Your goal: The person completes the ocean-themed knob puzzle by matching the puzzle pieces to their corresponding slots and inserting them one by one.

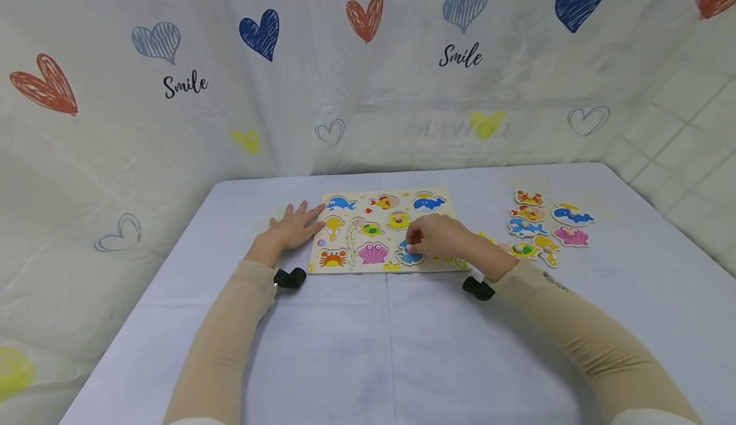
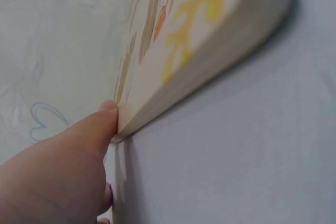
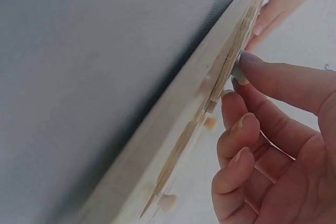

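A wooden peg puzzle board (image 1: 359, 265) printed with sea animals lies flat on the table. My right hand (image 1: 439, 236) pinches the small knob (image 3: 239, 74) of a blue puzzle piece (image 1: 409, 259) over the board's lower row. In the right wrist view the piece lies at a slight tilt against the board; whether it is seated, I cannot tell. My left hand (image 1: 294, 227) spreads its fingers at the board's left edge. The left thumb (image 2: 100, 124) touches the board's corner side. Part of the board's right side is hidden behind the right hand.
Several loose puzzle pieces lie right of the board, among them a crab (image 1: 529, 198), a whale (image 1: 572, 215), a pink shell (image 1: 571, 236), a turtle (image 1: 523, 250) and a seahorse (image 1: 546, 246). A curtain printed with hearts (image 1: 365, 19) hangs behind the table (image 1: 345, 348).
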Available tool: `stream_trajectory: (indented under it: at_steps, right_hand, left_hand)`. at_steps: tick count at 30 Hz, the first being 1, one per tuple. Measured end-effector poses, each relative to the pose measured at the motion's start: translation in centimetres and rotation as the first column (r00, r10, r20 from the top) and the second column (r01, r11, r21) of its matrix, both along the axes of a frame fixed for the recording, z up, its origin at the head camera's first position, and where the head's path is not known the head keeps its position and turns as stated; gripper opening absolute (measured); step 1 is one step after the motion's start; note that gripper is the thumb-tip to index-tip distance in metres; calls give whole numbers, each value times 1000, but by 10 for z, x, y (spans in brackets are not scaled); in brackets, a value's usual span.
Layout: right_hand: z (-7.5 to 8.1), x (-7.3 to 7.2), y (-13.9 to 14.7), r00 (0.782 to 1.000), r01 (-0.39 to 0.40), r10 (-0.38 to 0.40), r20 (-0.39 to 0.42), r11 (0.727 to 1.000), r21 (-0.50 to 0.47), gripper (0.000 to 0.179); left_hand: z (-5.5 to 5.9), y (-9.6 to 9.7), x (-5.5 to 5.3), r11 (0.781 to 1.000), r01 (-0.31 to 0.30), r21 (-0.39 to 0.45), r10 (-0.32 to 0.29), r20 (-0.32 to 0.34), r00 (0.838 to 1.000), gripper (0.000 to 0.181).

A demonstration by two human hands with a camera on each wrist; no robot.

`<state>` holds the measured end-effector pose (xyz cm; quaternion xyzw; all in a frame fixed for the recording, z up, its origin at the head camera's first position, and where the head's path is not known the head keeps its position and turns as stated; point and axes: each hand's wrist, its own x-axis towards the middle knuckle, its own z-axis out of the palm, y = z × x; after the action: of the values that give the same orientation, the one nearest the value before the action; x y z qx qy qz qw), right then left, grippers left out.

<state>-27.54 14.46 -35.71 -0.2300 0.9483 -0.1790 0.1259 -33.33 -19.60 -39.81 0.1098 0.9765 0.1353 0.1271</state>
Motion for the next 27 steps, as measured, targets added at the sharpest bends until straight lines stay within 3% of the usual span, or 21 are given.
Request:
stream_trajectory:
  at_steps: [27]
  right_hand:
    - [3, 2, -3, 1000, 20, -20, 15, 1000, 5, 11]
  left_hand:
    - [4, 0, 4, 1000, 8, -2, -8, 0, 1000, 65]
